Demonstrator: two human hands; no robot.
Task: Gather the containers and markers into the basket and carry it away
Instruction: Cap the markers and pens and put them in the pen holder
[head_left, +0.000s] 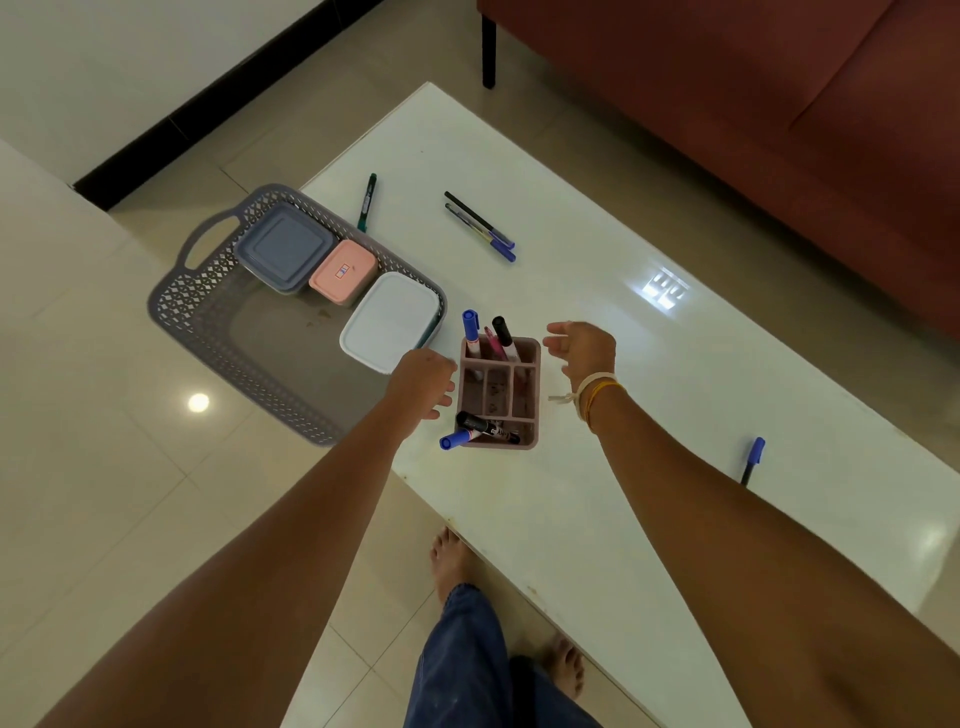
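Both hands, left hand (423, 384) and right hand (582, 351), flank the marker organiser (498, 395) with relaxed, empty fingers; next, grasp it for the basket (208, 306).

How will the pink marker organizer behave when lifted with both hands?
The pink organizer looks like rigid moulded plastic, so it probably won't flex. The upright markers at its far end stand tall and may topple if it tilts. The markers lying across its near end overhang the rim and could slide off.
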